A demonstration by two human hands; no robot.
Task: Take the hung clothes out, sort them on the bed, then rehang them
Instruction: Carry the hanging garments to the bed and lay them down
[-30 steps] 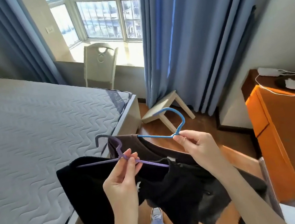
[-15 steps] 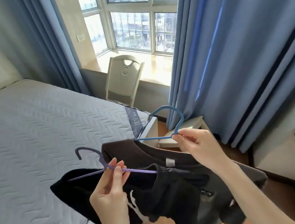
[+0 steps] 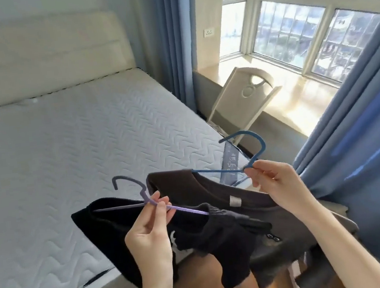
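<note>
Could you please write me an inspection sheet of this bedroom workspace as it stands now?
Surface: bare quilted mattress, nothing laid on it.
Job's things: black garment on purple hanger; dark brown top on blue hanger.
Clutter: nothing seen.
Grips: left hand pinches the purple hanger; right hand pinches the blue hanger.
Cables: nothing seen.
Surroundings: headboard, chair, blue curtains, sunlit window.

two bare forearms, left hand (image 3: 151, 238) and right hand (image 3: 275, 181), no sleeves or rings
</note>
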